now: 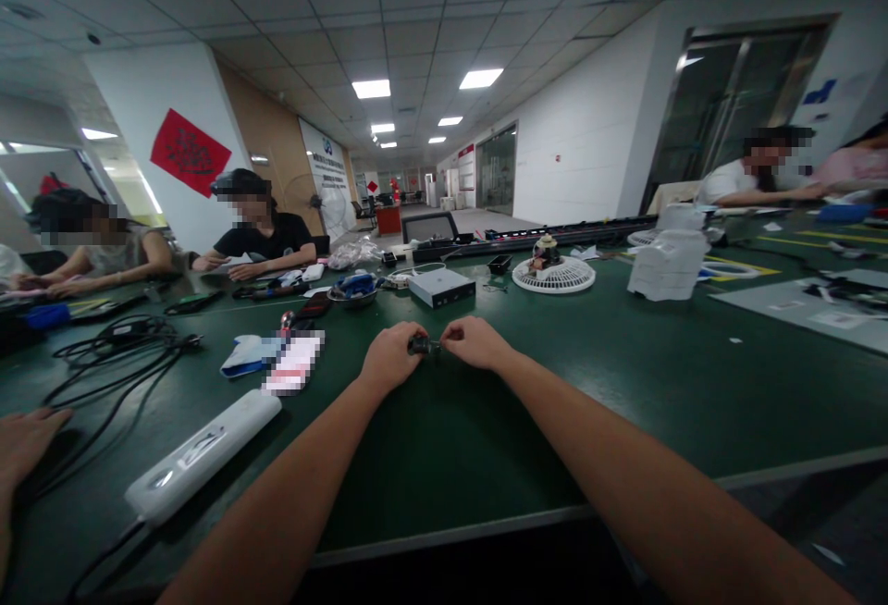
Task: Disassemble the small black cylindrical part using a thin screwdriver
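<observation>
Both my arms reach forward over the dark green table [624, 383]. My left hand [389, 355] is closed around a small black part [419, 344], gripped between thumb and fingers. My right hand [475, 342] is curled shut just to its right, and its fingertips pinch the other end of the same small part or a thin piece sticking out of it. The two hands nearly touch, a little above the table top. The part is too small to name.
A white power strip [201, 453] with a black cable lies at the near left, beside another person's hand [28, 438]. A grey box [442, 287], a white fan grille [553, 276] and a white plastic housing [667, 263] stand farther back. Other people sit at both sides.
</observation>
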Tool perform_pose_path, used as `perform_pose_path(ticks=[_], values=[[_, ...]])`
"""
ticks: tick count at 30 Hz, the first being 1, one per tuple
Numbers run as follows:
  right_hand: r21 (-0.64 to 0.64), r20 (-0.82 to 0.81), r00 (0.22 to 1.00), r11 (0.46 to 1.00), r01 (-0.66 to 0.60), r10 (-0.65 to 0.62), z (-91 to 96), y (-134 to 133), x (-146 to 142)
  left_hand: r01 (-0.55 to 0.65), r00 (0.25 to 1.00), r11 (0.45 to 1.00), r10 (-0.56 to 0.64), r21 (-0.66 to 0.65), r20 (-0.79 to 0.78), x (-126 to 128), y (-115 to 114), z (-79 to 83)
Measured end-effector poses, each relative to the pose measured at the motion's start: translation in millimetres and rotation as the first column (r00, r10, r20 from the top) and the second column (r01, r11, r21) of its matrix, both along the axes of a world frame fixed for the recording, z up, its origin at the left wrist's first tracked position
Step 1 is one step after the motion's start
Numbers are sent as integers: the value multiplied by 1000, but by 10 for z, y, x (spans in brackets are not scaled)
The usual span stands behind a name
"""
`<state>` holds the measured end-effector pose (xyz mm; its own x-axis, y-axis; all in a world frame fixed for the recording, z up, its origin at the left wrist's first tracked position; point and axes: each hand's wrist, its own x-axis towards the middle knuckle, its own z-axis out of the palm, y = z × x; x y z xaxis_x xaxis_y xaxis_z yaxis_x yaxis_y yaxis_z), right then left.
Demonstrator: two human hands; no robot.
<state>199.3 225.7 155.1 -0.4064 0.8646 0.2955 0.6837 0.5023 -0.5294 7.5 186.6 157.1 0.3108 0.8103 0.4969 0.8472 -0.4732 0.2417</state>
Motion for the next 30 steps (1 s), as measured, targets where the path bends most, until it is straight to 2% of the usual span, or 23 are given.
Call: perform_pose_path(ticks=[5, 8, 15, 22, 30], values=[[-7, 162, 979, 992, 126, -123, 14, 21, 34, -39, 999, 999, 39, -5, -4, -21, 20, -20], [-2, 179, 962, 978, 208, -204, 24, 16, 47, -82, 997, 997, 82, -9, -4, -36, 37, -36], [-120, 169, 985, 993, 7, 13, -4, -14, 12, -93, 996, 996, 93, -4, -10, -42, 50, -52], [-24, -9, 997, 997, 72, -72, 49, -28, -17, -90, 996, 996, 90, -25, -17, -34, 49, -58], [-101, -220, 975, 994, -42, 19, -110, 104, -67, -38, 999, 999, 38, -39, -10, -4, 20, -46]])
